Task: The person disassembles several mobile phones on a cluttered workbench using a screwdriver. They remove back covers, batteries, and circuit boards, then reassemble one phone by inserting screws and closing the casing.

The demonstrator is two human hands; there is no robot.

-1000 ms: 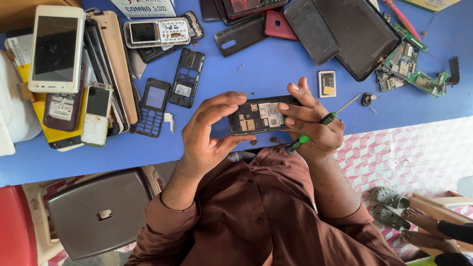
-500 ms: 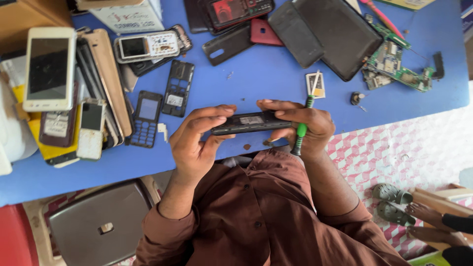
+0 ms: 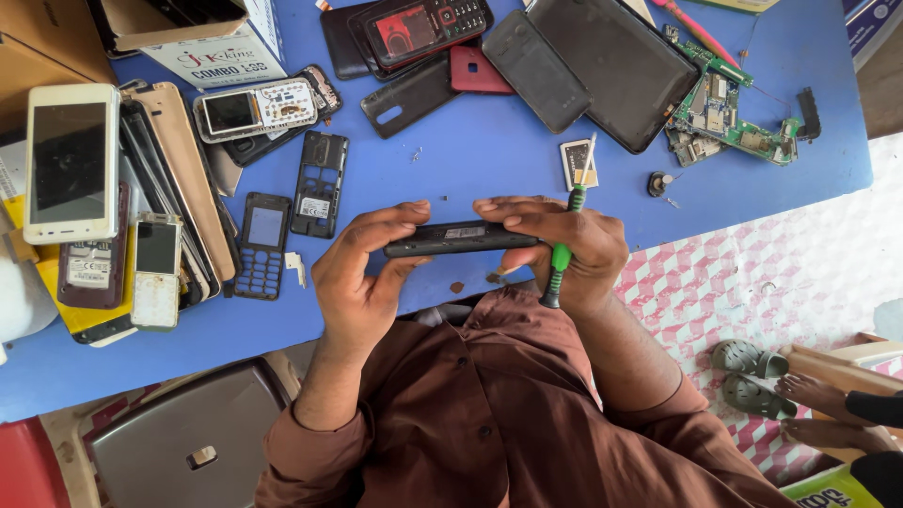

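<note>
Left hand [image 3: 362,282] and right hand [image 3: 574,246] pinching black phone body [image 3: 461,238] edge-on above blue table [image 3: 470,160] edge. Right also clutching green screwdriver [image 3: 562,252]. Risk: crowded grip slipping, phone dropping, tip scratching.

Brown buttoned shirt [image 3: 489,414], long sleeves pushed up forearms

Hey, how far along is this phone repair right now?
Done: several phones lie opened on the blue table, with a bare circuit board and a keypad frame set aside. In hand: left hand and right hand grip a black phone edge-on, green screwdriver tucked in the right. Left: loose parts remain unassembled.
</note>
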